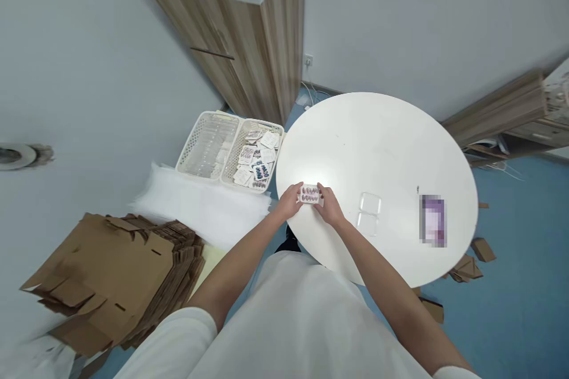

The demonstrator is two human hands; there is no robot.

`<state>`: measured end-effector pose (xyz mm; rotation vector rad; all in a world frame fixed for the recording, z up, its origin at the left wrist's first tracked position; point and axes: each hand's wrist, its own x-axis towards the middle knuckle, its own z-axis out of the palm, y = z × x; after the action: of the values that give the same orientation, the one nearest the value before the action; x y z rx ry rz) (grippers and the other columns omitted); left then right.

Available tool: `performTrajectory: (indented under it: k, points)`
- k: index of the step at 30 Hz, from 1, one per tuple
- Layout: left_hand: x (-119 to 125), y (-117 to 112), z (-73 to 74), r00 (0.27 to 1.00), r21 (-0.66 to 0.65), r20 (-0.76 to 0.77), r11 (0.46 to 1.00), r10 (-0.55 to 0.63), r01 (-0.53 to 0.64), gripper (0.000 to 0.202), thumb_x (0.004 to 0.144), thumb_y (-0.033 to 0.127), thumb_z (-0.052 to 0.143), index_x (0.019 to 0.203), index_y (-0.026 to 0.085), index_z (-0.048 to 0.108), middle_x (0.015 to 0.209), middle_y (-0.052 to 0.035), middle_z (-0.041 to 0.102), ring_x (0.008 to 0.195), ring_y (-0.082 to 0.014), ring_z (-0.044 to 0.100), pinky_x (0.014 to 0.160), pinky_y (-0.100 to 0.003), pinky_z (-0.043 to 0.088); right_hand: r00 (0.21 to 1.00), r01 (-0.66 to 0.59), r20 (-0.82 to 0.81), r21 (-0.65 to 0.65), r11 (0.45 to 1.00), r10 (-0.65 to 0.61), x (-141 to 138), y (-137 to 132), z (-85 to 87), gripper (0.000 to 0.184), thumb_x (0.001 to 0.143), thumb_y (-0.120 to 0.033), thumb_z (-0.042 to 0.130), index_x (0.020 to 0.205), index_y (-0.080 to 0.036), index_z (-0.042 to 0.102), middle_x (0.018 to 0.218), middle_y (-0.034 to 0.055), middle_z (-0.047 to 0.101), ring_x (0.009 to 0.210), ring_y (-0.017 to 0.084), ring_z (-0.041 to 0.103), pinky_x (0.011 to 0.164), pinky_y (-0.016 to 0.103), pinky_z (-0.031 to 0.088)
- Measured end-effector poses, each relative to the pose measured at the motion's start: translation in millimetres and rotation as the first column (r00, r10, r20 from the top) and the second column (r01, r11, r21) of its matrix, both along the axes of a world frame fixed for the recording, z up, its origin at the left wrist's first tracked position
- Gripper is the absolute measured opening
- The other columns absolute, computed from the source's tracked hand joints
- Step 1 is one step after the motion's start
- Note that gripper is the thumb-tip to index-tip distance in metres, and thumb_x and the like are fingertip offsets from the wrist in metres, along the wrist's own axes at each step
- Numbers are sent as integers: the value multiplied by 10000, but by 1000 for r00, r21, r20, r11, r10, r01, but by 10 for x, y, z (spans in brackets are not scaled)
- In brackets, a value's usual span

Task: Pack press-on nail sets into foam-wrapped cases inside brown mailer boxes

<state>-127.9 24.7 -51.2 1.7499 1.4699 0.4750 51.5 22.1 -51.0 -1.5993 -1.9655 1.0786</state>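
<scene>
Between my two hands is a small white card of press-on nails (310,193), with two rows of pinkish nails facing up. My left hand (291,200) grips its left edge, and my right hand (328,204) has the right edge between thumb and fingers. The card is over the near left part of the round white table (377,130). To the right of my right hand, a clear plastic case (370,204) lies opened out flat on the tabletop.
Left of the table, one white basket (229,180) holds nail cards (260,170); its neighbour holds clear plastic cases (211,142). Flattened cardboard boxes (128,260) are stacked at lower left. A blurred purple item (432,220) lies on the table's right. A wooden cabinet (249,41) stands behind.
</scene>
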Motion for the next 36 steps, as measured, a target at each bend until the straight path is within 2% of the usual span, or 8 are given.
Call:
performTrajectory:
  k: [4,10,16,20,24,29,36]
  points:
    - [348,-234,44,998,33,41,998,-47,46,624,677,111,565,1248,205,330,957,-40,487,683,-122,491,702,-306,448,1000,25,-14,28,999,-25,386,-297,55,666,722,-194,523,1313,-259,224,1050,66,451,898,198,482,793,377,435]
    - [934,-485,53,994,-8,21,994,-107,107,618,677,136,572,1244,208,338,956,-43,485,674,-124,481,683,-304,444,997,66,-40,31,997,-65,1014,-664,50,621,734,-233,525,1292,-268,254,1013,50,487,864,190,488,780,377,435]
    - [1436,-543,93,985,-65,-26,984,-171,169,667,640,171,631,1244,219,351,971,-45,482,730,-149,508,697,-304,435,992,120,-32,28,992,-119,1546,-841,-16,621,706,-285,572,1266,-250,306,1038,61,484,937,206,476,817,378,414]
    - [1686,-538,80,974,-90,-58,973,-219,213,643,634,190,646,1220,222,382,960,-42,488,781,-172,525,710,-300,426,987,151,54,18,988,-152,1798,-892,-95,627,673,-320,602,1240,-237,348,1084,72,460,1038,237,417,856,385,383]
    - [1839,-518,27,957,-142,-151,964,-247,226,652,639,220,646,1231,222,373,999,-55,487,803,-183,528,693,-290,419,980,153,139,-42,987,-146,1925,-889,-174,629,657,-327,609,1227,-230,365,1111,74,449,1059,244,396,851,366,375]
    - [1900,-483,-49,929,-179,-259,959,-263,221,664,655,232,626,1253,235,337,1055,-61,465,859,-181,520,697,-260,405,969,145,210,-79,986,-126,1922,-832,-227,623,659,-312,605,1227,-222,365,1102,74,460,1047,244,404,829,349,371]
    - [1917,-472,-127,919,-238,-287,950,-270,204,671,685,240,590,1279,275,279,1101,-52,429,846,-153,526,678,-230,395,959,135,266,-114,984,-101,1898,-767,-227,623,661,-290,606,1230,-225,362,1103,74,463,1034,236,424,805,326,374]
